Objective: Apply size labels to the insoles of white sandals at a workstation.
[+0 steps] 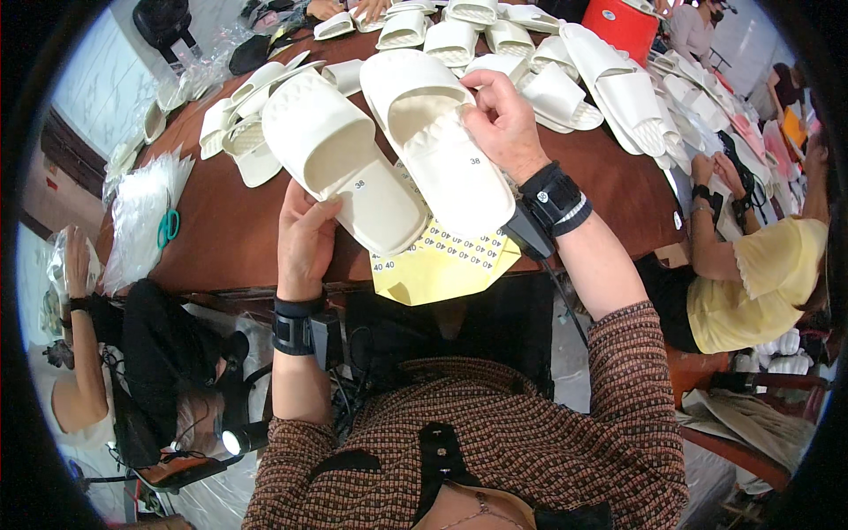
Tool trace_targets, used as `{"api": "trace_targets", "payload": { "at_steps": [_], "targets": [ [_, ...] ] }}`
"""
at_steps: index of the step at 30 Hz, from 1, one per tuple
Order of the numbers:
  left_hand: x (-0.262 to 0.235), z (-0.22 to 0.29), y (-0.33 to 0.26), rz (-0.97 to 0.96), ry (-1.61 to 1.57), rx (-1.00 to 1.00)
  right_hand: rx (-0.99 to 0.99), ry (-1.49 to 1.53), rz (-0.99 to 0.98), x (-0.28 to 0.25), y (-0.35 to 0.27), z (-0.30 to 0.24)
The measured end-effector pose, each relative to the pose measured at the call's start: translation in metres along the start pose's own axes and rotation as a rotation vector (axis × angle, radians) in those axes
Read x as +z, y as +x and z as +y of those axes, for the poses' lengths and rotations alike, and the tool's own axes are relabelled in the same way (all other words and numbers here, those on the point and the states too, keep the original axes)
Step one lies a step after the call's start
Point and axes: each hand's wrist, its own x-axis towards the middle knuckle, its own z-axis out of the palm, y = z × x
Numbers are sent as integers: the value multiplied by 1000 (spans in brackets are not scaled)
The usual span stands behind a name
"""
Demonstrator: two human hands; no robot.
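Two cream slide sandals are held up side by side over the near edge of the brown table, each with a small round sticker on its insole. My left hand (306, 231) grips the left sandal (375, 212) by its side, thumb on top near the strap. In my right hand (505, 124) is the right sandal (477, 190), pinched at the edge of its strap. Beneath both sandals lies a yellow sheet of printed stickers (415, 281), partly covered by them. Each of my wrists wears a black band.
Piled cream sandals (446, 42) fill the table's (609, 208) far side and right. At left lie clear plastic bags (146, 216) with teal-handled scissors (168, 228). A red container (618, 31) stands far right. People sit close by on both sides; another person's hands (349, 11) show across the table.
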Motion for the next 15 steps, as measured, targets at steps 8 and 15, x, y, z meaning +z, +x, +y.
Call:
{"api": "trace_targets", "payload": {
  "at_steps": [8, 15],
  "targets": [
    [3, 1, 1, 0, -30, 9, 40, 55, -87, 0, 1, 1],
    [3, 1, -1, 15, -2, 17, 68, 85, -164, -2, 1, 2]
  ]
}}
